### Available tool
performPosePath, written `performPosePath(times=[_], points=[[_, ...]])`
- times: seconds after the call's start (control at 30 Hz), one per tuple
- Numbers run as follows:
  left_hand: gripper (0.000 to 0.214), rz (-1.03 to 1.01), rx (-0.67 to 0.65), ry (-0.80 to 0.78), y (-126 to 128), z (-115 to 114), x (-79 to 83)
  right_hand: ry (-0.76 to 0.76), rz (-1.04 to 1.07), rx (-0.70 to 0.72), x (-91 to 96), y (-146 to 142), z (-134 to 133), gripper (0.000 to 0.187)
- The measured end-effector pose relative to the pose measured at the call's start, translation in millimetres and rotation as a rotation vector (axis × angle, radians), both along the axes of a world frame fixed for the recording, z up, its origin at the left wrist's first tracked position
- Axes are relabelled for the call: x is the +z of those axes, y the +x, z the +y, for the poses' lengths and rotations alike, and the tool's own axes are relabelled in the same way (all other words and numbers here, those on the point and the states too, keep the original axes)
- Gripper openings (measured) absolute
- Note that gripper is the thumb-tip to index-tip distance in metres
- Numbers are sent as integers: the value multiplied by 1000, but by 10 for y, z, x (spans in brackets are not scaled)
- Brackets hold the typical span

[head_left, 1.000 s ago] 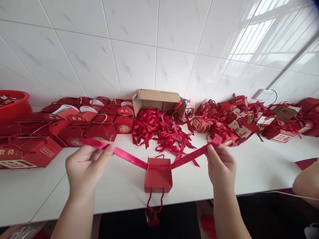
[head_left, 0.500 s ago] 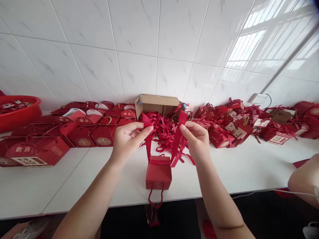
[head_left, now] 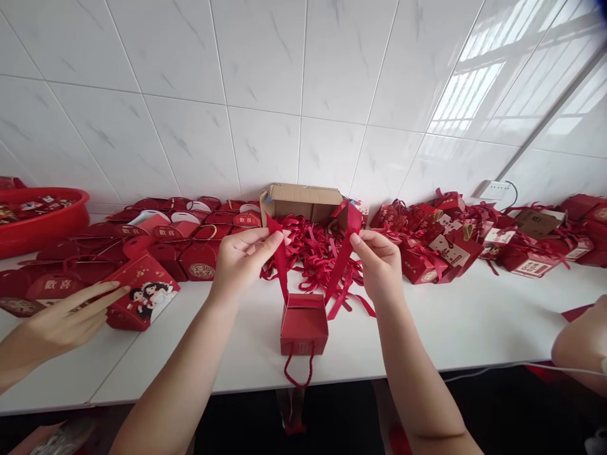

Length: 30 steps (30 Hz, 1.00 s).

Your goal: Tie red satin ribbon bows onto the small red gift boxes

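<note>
My left hand (head_left: 246,256) pinches one side of a red ribbon (head_left: 281,268) between thumb and fingers. The other side of the ribbon is pinched by my right hand (head_left: 379,253). Both lengths run down to a small red gift box (head_left: 304,332) near the table's front edge, and the ribbon seems to pass by its far top side. A red cord handle (head_left: 298,379) hangs from the near side of the box. Just beyond my hands lies a heap of red ribbons (head_left: 317,253), spilling from a cardboard box (head_left: 303,196).
Several red boxes (head_left: 194,243) stand in rows at left, beside a red basin (head_left: 80,215). More beribboned boxes (head_left: 427,259) crowd the right. Another person's hand (head_left: 52,332) touches a picture-printed box (head_left: 142,294). A power strip (head_left: 494,189) sits by the wall.
Another person's hand has entered at left, and a box there now stands turned with its printed picture showing. My hands keep their pinch on the ribbon, slightly farther apart.
</note>
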State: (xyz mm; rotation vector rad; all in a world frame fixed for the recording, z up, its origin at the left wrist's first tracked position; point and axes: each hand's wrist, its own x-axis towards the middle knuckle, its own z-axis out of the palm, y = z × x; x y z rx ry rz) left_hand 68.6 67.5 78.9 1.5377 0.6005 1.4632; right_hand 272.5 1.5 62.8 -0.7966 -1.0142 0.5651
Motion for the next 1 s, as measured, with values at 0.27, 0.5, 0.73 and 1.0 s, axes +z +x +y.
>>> performPosePath(times=[0.27, 0.5, 0.73, 1.0], points=[[17, 37, 16, 10, 34, -82, 5, -3, 12, 65, -28, -47, -26, 6], [14, 61, -15, -21, -2, -57, 1, -28, 7, 61, -69, 7, -54, 9], [12, -16, 17, 14, -37, -28, 23, -41, -6, 54, -123, 13, -3, 10], [16, -4, 47, 23, -15, -46, 49, -34, 45, 98, -75, -40, -61, 9]])
